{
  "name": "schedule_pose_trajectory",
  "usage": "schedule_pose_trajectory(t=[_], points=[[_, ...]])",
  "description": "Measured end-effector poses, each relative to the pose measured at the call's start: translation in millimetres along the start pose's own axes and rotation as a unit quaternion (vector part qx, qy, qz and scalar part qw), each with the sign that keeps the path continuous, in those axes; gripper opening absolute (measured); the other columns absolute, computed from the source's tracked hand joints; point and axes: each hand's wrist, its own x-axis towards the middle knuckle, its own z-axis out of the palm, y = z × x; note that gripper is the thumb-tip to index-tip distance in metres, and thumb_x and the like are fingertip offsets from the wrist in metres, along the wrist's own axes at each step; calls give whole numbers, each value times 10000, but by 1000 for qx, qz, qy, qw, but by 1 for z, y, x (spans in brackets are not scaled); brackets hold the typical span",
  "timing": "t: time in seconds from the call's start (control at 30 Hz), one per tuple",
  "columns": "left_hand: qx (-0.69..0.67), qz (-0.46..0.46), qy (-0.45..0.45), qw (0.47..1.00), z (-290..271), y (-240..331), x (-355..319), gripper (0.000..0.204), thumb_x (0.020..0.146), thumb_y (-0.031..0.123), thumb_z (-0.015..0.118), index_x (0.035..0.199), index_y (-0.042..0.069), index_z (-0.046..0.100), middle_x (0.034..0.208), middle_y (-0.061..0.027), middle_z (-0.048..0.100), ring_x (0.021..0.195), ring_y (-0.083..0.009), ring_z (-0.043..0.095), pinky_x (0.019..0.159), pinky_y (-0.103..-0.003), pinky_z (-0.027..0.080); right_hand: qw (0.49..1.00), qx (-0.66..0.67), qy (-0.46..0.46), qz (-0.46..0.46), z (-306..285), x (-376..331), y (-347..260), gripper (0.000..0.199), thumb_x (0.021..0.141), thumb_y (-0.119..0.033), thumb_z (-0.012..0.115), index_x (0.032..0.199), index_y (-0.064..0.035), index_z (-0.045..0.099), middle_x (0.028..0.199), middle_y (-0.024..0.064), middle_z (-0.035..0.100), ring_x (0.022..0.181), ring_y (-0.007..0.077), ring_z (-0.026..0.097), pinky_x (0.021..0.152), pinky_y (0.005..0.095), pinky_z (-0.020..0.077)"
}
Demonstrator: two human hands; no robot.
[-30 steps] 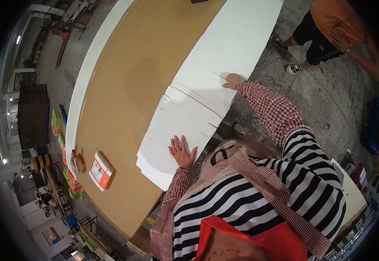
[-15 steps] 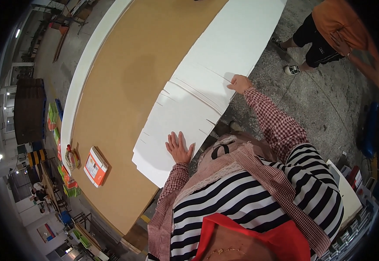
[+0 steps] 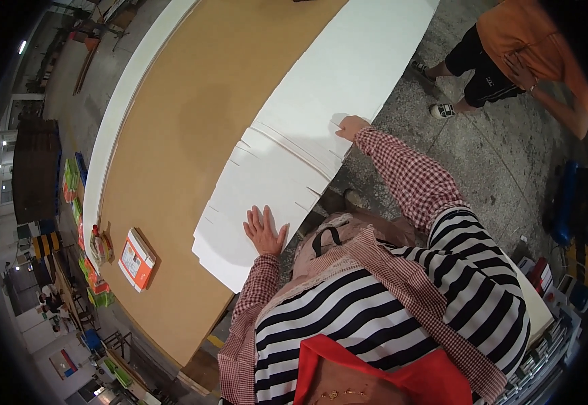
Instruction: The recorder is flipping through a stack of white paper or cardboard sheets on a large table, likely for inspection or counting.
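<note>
A long white cardboard sheet [image 3: 240, 185] with short slits along its sides and crease lines across it lies on the brown tabletop [image 3: 172, 182]. My left hand [image 3: 264, 231] rests flat on its near part, fingers spread. Farther along, at the sheet's right edge, my right hand [image 3: 353, 127] has its fingers curled closed around the margin. The undersides of those fingers are hidden. Whether one sheet or several lie there I cannot tell.
An orange-and-white pack [image 3: 137, 260] lies on the table's left, beside a small bottle-like item [image 3: 100, 244]. A white strip [image 3: 121, 111] runs along the far-left edge. A person in an orange shirt [image 3: 530, 47] stands on the concrete floor at right.
The whole view has shifted slightly, so table, sheet and hands appear a little farther left. Both hands keep their places on the sheet.
</note>
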Motion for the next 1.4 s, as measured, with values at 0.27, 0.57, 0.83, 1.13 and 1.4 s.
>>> schedule_pose_trajectory(t=[0.27,0.57,0.83,1.13,1.4], points=[[-12,-12,-1,1000,1,0,-2,818,857,636,518,1501,172,323,1585,-150,175,1470,-342,109,1159,-558,27,976,113,186,13,-7,-40,6,279,808,-297,734,958,-63,709,954,134,697,916,285,661,791,411,520],[-12,-16,-3,1000,1,0,-1,819,856,635,521,1503,176,315,1587,-144,172,1473,-333,105,1163,-554,32,982,94,153,54,-3,-37,13,302,758,-242,774,960,-34,690,897,116,685,868,255,659,789,369,531],[-6,-12,-1,1000,-1,0,0,817,854,634,526,1500,177,321,1586,-145,171,1473,-330,106,1165,-553,38,984,171,-53,10,-22,6,25,429,844,-422,678,917,1,682,819,138,661,746,246,643,643,377,526],[-8,-3,-6,1000,5,-4,0,825,858,642,514,1503,167,316,1586,-154,162,1473,-344,95,1163,-558,22,997,-14,-59,51,-14,9,7,461,923,-435,561,1062,-15,690,1070,169,680,1028,328,636,892,450,495],[-3,5,-17,1000,-5,-1,4,817,844,588,576,1483,135,342,1556,-188,214,1445,-371,160,1144,-564,95,984,105,141,11,2,-28,13,465,921,-454,566,1047,-20,673,941,146,683,929,307,655,849,428,500]])
